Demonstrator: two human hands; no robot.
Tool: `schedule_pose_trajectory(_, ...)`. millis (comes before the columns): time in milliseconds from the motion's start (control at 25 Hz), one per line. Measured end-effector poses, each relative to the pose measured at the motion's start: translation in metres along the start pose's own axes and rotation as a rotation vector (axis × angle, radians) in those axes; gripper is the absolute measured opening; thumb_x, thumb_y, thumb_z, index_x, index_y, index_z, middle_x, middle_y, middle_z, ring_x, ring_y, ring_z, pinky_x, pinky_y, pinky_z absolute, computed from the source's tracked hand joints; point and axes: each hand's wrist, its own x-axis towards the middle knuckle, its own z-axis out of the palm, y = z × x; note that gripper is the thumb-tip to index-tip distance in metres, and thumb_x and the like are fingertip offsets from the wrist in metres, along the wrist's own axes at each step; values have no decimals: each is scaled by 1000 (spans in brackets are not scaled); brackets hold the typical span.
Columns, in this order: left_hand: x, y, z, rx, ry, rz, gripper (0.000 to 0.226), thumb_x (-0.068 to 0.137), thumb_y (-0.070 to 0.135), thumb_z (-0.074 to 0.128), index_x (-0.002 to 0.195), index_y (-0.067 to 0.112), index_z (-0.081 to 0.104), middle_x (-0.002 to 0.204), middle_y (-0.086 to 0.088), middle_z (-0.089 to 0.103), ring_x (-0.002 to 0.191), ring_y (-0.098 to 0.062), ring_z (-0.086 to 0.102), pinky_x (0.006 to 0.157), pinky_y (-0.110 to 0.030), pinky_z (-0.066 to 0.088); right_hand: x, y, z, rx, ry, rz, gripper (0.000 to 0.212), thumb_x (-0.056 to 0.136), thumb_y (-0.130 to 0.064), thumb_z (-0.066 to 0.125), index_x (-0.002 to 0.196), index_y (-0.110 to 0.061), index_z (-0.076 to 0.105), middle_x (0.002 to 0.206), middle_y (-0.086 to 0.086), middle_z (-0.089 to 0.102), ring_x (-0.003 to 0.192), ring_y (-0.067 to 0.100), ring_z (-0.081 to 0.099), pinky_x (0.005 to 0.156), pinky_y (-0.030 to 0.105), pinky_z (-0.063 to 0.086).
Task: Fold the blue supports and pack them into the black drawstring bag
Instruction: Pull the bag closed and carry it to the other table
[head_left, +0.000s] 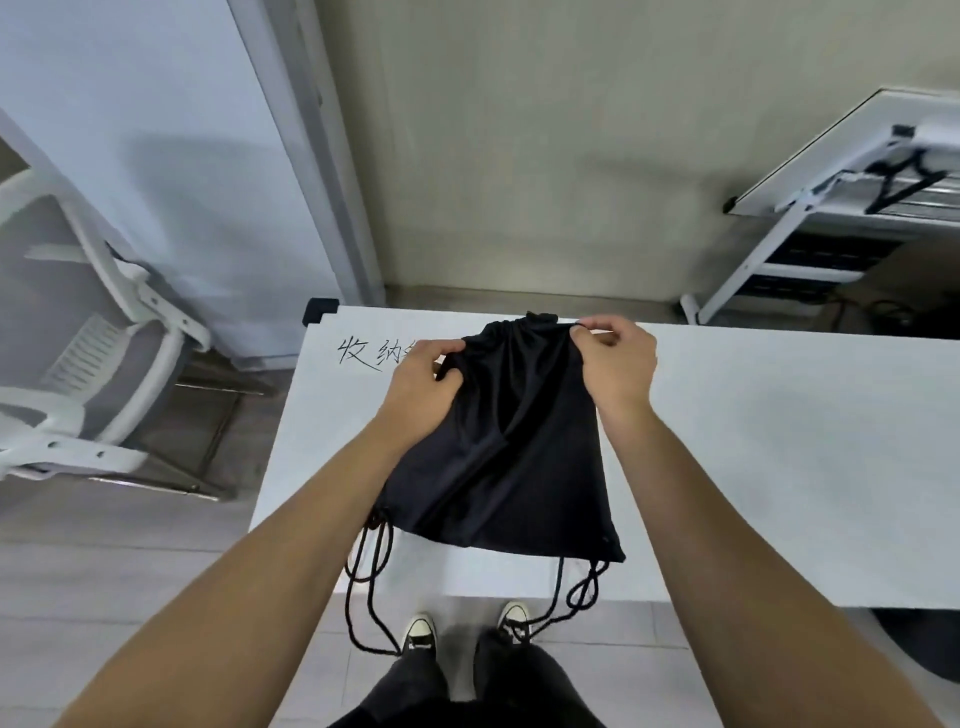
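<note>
The black drawstring bag (511, 452) lies on the white table (753, 457), its gathered mouth pointing away from me. My left hand (423, 382) pinches the fabric at the left side of the mouth. My right hand (615, 364) grips the right side of the mouth near the top hem. The bag's black cords (369, 582) hang off the table's near edge on both sides. No blue supports show anywhere in view.
Black handwriting (363, 353) marks the table near its far left corner. A white chair (88, 332) stands on the floor to the left. Another white table (852, 171) stands at the far right. My shoes (421, 631) are below the table's near edge.
</note>
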Motion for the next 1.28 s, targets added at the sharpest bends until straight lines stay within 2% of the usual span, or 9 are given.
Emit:
schedule_pose_trajectory(200, 31, -22, 25, 241, -193, -108, 66, 93, 16, 57, 155, 18, 33, 165, -8, 18, 151, -24, 24, 120, -30, 20, 20, 54, 11, -340, -154, -82, 36, 94, -35, 62, 129, -28, 57, 127, -3, 61, 114, 16, 58, 98, 34, 45)
schedule_pose_trajectory(360, -22, -77, 54, 510, -189, -170, 63, 97, 32, 53, 155, 30, 30, 167, -1, 13, 148, -32, 27, 117, -52, 31, -45, 149, 0, -785, -275, -257, 55, 97, -47, 51, 148, -28, 43, 151, 2, 47, 138, 25, 43, 114, 45, 32)
schedule_pose_trajectory(520, -65, -123, 69, 618, -294, -379, 72, 98, 44, 48, 160, 35, 12, 168, 1, 12, 150, -32, 21, 118, -53, 28, -73, 202, -14, -938, -508, -154, 70, 101, -59, 35, 160, -31, 13, 166, 3, 22, 151, 24, 23, 123, 44, 16)
schedule_pose_trajectory(680, -81, -134, 68, 549, -132, -369, 81, 92, 28, 61, 159, 27, 16, 166, -6, 16, 149, -35, 21, 118, -49, 27, -69, 215, -20, -856, -496, -179, 67, 99, -58, 40, 157, -27, 24, 160, 3, 35, 144, 26, 36, 119, 44, 27)
schedule_pose_trajectory(840, -128, -151, 64, 638, 34, -648, 88, 85, 29, 70, 154, 17, 17, 156, -12, 26, 139, -38, 32, 107, -54, 38, -100, 232, -41, -828, -191, -54, 58, 91, -53, 58, 132, -13, 49, 124, 13, 59, 112, 37, 57, 94, 49, 43)
schedule_pose_trajectory(920, -151, -165, 60, 654, 38, -739, 70, 86, 29, 69, 142, 10, 32, 142, -16, 39, 127, -39, 40, 100, -51, 42, -123, 245, -53, -903, -135, 116, 68, 82, -64, 61, 121, -9, 52, 112, 14, 60, 104, 38, 59, 87, 47, 44)
schedule_pose_trajectory(1040, -164, -179, 58, 641, 19, -700, 42, 87, 32, 67, 119, 8, 52, 125, -14, 48, 116, -37, 44, 95, -47, 43, -156, 262, -58, -1032, -252, 211, 73, 79, -74, 55, 115, -11, 52, 110, 9, 57, 103, 32, 58, 89, 44, 45)
schedule_pose_trajectory(1200, -165, -175, 71, 412, -21, -672, 23, 86, 37, 68, 83, 15, 63, 105, -10, 56, 102, -34, 56, 86, -38, 48, -179, 267, -37, -936, -247, 153, 47, 90, -49, 62, 113, -8, 56, 111, 10, 57, 104, 30, 56, 90, 43, 41)
schedule_pose_trajectory(1280, -164, -164, 78, 182, 20, -714, 21, 90, 30, 66, 73, 19, 62, 85, -5, 63, 83, -26, 64, 70, -30, 49, -183, 265, -24, -874, -225, 169, 36, 93, -39, 61, 112, -9, 60, 112, 10, 57, 106, 30, 55, 93, 43, 38)
